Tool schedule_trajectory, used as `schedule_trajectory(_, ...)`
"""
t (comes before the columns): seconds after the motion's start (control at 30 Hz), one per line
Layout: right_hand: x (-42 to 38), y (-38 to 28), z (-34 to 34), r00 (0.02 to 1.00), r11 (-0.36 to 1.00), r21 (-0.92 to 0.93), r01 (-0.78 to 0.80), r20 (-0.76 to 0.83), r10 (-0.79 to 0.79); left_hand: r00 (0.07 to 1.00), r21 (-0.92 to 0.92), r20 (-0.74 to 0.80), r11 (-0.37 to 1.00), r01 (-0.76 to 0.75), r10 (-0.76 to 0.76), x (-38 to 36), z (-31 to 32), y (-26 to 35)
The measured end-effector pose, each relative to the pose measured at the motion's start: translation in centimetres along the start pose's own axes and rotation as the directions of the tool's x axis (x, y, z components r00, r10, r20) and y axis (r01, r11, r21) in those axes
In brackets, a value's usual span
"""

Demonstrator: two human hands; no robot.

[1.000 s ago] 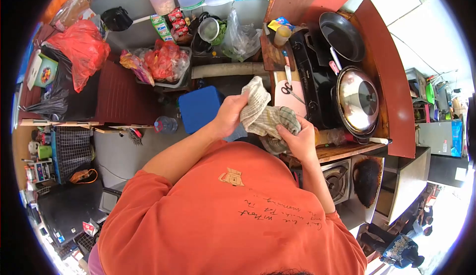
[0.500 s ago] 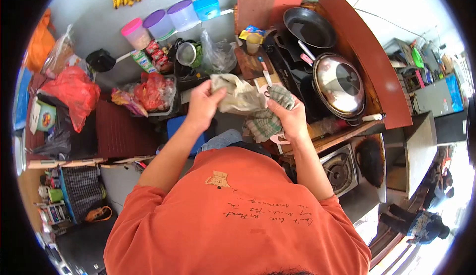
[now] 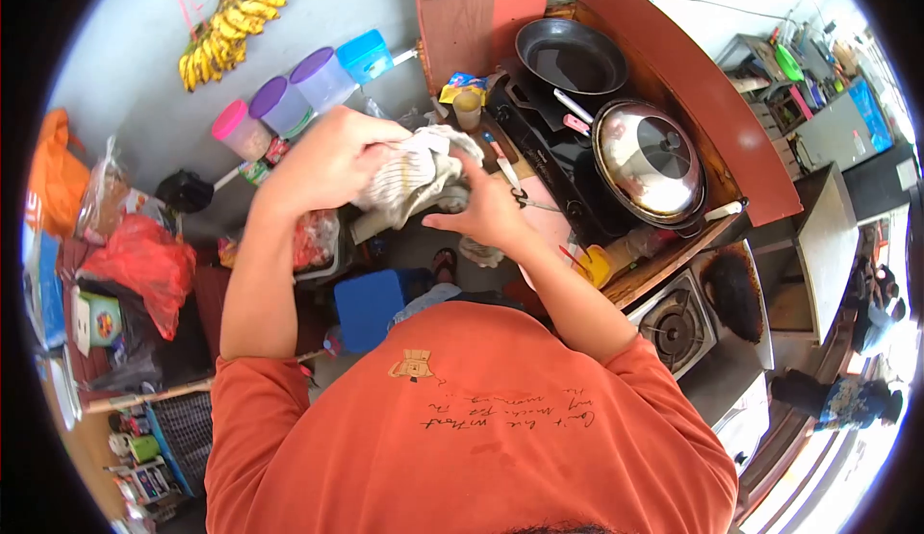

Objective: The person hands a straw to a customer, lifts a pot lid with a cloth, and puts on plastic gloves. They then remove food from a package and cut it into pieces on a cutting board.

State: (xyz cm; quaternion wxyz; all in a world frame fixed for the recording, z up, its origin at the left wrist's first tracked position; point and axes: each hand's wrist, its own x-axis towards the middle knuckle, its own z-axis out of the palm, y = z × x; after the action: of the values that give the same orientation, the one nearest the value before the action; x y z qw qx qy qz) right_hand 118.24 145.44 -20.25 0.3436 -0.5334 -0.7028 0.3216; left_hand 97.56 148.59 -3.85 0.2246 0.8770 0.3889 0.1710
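A crumpled, pale striped cloth (image 3: 409,176) is bunched up in front of my chest. My left hand (image 3: 327,164) is closed on its left side, wrist bent, with the fingertips partly hidden in the folds. At its right side is my right hand (image 3: 496,212), thumb and index finger curved around the fabric. Another bit of cloth (image 3: 480,251) hangs below the right palm. Just beyond the right hand, scissors (image 3: 520,193) and a knife with a blue-and-red handle (image 3: 499,154) lie near the black stove (image 3: 549,149).
A black frying pan (image 3: 572,57) and a lidded wok (image 3: 648,161) sit on the stove. Lidded plastic jars (image 3: 281,106) line the wall below hanging bananas (image 3: 231,32). A blue stool (image 3: 370,311) stands below my hands. A gas burner (image 3: 674,330) is at right.
My left hand has moved left and up, with the cloth gathered into a bunch. My right hand has shifted left toward it, its thumb now pointing left. The view has turned slightly.
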Motion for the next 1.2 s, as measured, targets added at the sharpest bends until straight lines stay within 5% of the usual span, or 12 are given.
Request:
schedule_trajectory(0.17,4.8,5.6,4.8,0.988,0.992,0.009,-0.124,0.095,0.123,0.991,0.288,-0.078,0.954,-0.082,0.108,6.1,-5.8,-8.7)
schedule_trajectory(0.3,5.7,8.8,6.9,0.972,0.974,0.114,-0.196,-0.106,0.208,1.000,0.105,0.017,0.994,0.003,-0.005,14.7,-6.6,-19.2)
schedule_trajectory(0.47,6.7,11.8,8.1,0.930,0.872,0.324,-0.366,0.088,0.358,0.999,-0.004,0.026,1.000,-0.019,0.019,26.5,-5.6,-32.0)
schedule_trajectory(0.57,7.7,12.3,8.8,0.892,0.798,0.407,-0.444,0.115,0.437,0.996,0.411,0.076,0.909,-0.069,0.041,32.4,-4.3,-39.0)
schedule_trajectory(0.6,8.4,11.6,8.5,0.885,0.789,0.411,-0.456,0.113,0.452,0.995,0.402,0.091,0.912,-0.078,0.045,33.7,-3.7,-40.5)
schedule_trajectory(0.7,10.3,9.5,7.7,0.784,0.556,0.634,-0.538,0.133,0.607,0.995,0.708,0.104,0.702,-0.071,-0.005,36.6,-1.6,-43.1)
schedule_trajectory(0.8,11.9,8.6,7.3,0.797,0.585,0.668,-0.460,0.019,0.604,0.991,0.788,0.133,0.608,-0.099,-0.012,38.3,0.7,-45.2)
schedule_trajectory(1.07,17.2,7.9,6.6,0.817,0.477,0.811,-0.339,0.002,0.577,0.981,0.750,0.185,0.637,-0.177,0.055,39.0,0.9,-46.5)
schedule_trajectory(1.2,20.2,6.6,6.4,0.820,0.493,0.821,-0.288,-0.054,0.570,0.963,0.749,0.130,0.613,-0.251,0.236,39.3,0.8,-47.0)
